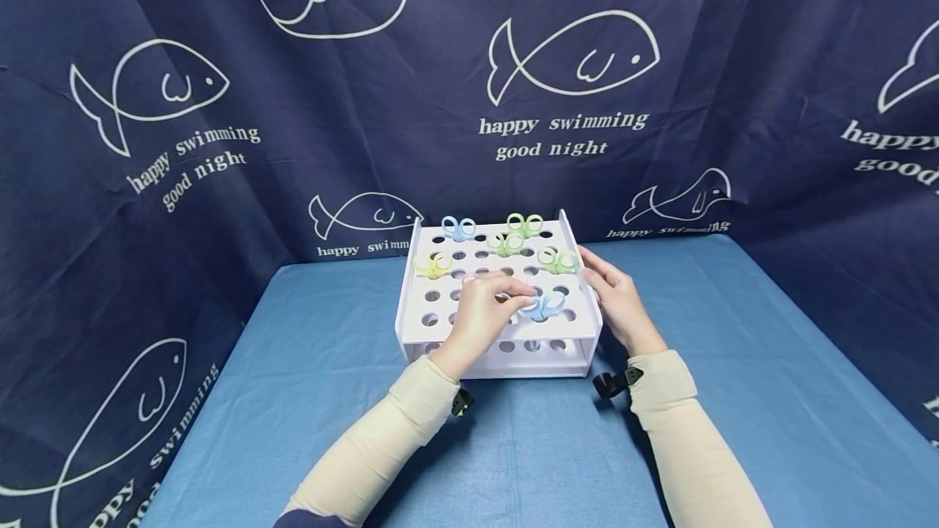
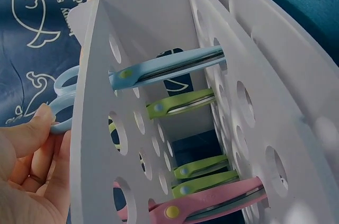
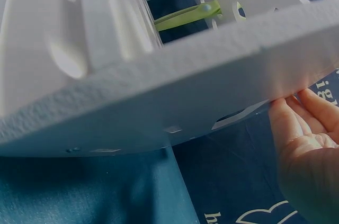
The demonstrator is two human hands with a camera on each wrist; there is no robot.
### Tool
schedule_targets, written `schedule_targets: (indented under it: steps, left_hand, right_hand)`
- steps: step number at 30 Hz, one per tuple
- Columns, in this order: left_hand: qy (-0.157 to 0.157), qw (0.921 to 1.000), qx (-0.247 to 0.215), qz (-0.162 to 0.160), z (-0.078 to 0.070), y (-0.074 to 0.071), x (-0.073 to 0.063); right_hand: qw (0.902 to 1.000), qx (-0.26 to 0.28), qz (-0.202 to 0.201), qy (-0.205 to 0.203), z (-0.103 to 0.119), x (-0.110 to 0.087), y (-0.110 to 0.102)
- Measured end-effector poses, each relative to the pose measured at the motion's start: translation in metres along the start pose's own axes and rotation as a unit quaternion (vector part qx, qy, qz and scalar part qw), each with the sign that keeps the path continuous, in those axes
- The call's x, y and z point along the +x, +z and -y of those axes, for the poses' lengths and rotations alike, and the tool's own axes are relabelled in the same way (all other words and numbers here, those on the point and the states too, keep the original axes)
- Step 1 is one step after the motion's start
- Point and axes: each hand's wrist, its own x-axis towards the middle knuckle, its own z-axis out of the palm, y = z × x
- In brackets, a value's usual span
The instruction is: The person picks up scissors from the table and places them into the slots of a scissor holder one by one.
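Observation:
My left hand (image 1: 480, 312) pinches one handle loop of the light blue scissors (image 1: 546, 305) between thumb and fingers. These scissors stand in a hole near the front right of the white two-tier rack (image 1: 408, 292). In the left wrist view their blue-sheathed blades (image 2: 169, 68) pass through the upper panel, the tip at a hole in the lower one. My right hand (image 1: 616, 300) touches the rack's right side panel; in the right wrist view its fingertips meet the panel's outer face (image 3: 212, 102), fingers (image 3: 286, 123) fairly straight.
Other scissors stand in the rack: blue (image 1: 458, 228) at the back, yellow (image 1: 433, 265) at left, green (image 1: 524, 225) at back and right. Pink scissors (image 2: 206, 203) are mostly hidden behind my left hand in the head view. A blue cloth (image 1: 293, 349) covers the table; a fish-print curtain (image 1: 440, 153) hangs behind.

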Motion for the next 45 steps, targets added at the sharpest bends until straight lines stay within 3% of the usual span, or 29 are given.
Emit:
schedule_targets:
  steps: [15, 22, 45]
  left_hand:
    - [0.018, 0.9998, 0.007, -0.005, 0.004, 0.002, 0.000]
    - [0.000, 1.0000, 0.002, 0.007, 0.006, 0.000, -0.001]
    - [-0.008, 0.9970, -0.048, 0.061, 0.011, -0.004, 0.002]
  right_hand:
    - [1.0000, -0.004, -0.002, 0.002, 0.000, 0.000, 0.000]
    - [1.0000, -0.009, -0.001, 0.001, 0.001, 0.000, 0.001]
    - [0.9997, -0.022, -0.011, 0.002, 0.001, 0.000, 0.002]
